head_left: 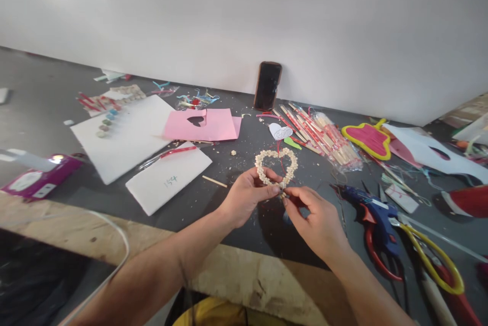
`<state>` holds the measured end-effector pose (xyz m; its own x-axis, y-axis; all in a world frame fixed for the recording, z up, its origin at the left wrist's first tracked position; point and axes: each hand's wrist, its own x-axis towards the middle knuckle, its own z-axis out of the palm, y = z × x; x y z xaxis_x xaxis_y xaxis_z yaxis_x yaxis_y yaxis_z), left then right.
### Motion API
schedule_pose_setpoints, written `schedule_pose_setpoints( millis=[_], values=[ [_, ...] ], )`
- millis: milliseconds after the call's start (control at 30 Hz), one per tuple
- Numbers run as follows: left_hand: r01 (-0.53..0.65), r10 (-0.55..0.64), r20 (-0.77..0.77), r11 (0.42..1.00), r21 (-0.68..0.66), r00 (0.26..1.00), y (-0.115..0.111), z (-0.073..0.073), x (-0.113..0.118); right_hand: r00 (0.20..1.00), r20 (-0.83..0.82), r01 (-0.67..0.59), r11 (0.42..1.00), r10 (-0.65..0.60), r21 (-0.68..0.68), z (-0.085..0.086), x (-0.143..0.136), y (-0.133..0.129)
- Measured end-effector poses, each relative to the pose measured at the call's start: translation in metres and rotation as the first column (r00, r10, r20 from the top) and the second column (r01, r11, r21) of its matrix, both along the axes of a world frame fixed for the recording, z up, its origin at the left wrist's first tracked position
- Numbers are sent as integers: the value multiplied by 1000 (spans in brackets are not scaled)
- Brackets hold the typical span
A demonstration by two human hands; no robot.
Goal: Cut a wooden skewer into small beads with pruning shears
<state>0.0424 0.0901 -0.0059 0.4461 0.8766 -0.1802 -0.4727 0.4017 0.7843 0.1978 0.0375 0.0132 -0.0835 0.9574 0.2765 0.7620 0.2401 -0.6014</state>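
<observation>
A heart-shaped ring (pixel 296 164) of small cream-coloured pieces stands up between my hands above the dark table. My left hand (pixel 247 195) is closed on its lower left side, thumb near the bottom tip. Thumb and fingertips of my right hand (pixel 314 219) are pinched at that bottom tip, where a small bit shows; what exactly they grip is too small to make out. A red string (pixel 278 149) hangs by the ring's top notch. Just beyond lies a white paper heart (pixel 280 131) with drawn patterns, beside a green paper piece (pixel 292 143).
Wrapped chopsticks (pixel 320 132) and a leaning phone (pixel 268 86) are at the back. To the right lie a blue glue gun (pixel 377 214) and yellow-handled scissors (pixel 434 255). Pink paper (pixel 221 125), a white foam block (pixel 171 178) and a purple device (pixel 41 178) are on the left.
</observation>
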Motion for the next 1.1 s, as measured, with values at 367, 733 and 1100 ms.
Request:
schedule_pose_setpoints(
  millis=[367, 733, 1100],
  values=[
    [-35, 35, -9, 999, -10, 999, -1, -1, 1, 1000, -7, -10, 999, 10, -34, 0, 0, -2],
    [50, -22, 157, 984, -174, 987, 3, 8, -4, 975, -205, 26, 953, -91, -301, 2, -2, 0],
    [95, -79, 124, 987, -128, 989, 1, 6, -2, 962, -262, -5, 952, -79, -305, 6, -3, -2]
  ],
)
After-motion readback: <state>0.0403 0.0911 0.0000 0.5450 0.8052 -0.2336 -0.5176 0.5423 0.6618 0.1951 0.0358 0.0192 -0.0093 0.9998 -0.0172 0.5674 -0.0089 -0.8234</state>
